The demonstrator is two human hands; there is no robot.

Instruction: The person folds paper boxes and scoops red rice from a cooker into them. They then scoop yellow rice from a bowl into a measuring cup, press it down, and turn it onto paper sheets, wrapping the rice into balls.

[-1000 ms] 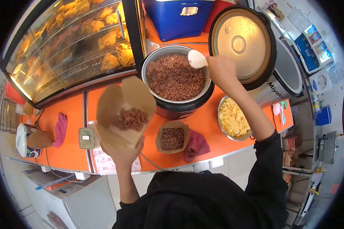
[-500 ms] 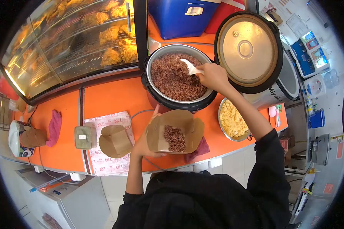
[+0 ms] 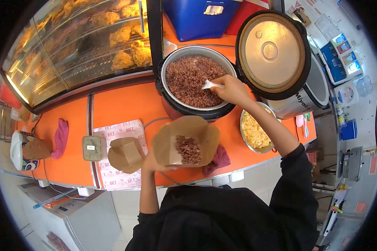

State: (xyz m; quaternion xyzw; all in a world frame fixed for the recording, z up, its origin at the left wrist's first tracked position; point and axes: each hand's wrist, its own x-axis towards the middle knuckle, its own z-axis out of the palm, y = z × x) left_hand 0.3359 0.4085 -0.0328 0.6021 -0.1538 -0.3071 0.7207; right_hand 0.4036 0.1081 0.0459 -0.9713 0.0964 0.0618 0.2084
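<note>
The left hand (image 3: 154,162) has its fingers closed on a paper box (image 3: 186,142) with some red rice inside, held above the worktop's (image 3: 121,98) near edge; the right hand's (image 3: 233,88) fingers grip a white paddle (image 3: 213,85) dug into the rice cooker (image 3: 197,112), by the worktop's far edge

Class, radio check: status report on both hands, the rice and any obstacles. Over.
Left hand holds kraft takeout box, some reddish-brown rice inside. Right hand grips white scoop, dipped into rice cooker. Raised lid stands close by. Over.
</note>
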